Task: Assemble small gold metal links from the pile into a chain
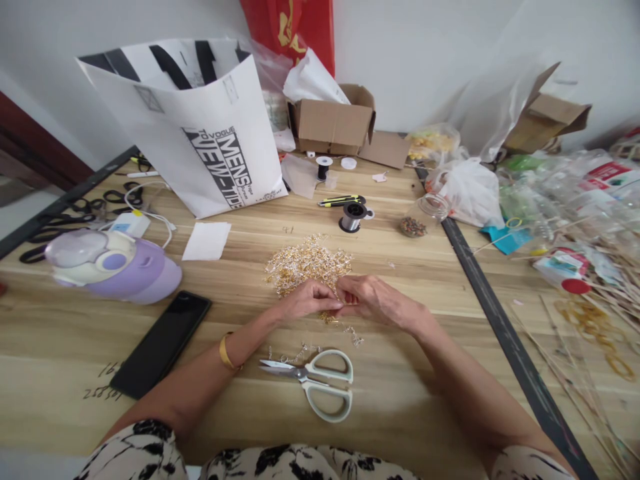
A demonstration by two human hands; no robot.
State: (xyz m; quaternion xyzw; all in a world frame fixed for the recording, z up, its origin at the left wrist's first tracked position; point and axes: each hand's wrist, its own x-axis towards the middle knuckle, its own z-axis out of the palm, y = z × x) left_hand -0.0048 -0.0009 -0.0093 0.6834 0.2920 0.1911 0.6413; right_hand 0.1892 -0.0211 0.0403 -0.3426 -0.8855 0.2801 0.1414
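My left hand and my right hand meet at the near edge of a heap of small gold and silver metal pieces. The fingertips of both are pinched together. What lies between them is too small to make out. Just below the fingers rest a few more gold bits and a short silver chain. Scissors with pale handles lie nearer to me, blades pointing left. Another thin silver chain runs beside the blades.
Behind the heap are a wire spool, a yellow-black utility knife and a jar of beads. A black phone and a purple-white device sit left. A white bag stands behind; plastic bottles pile up right.
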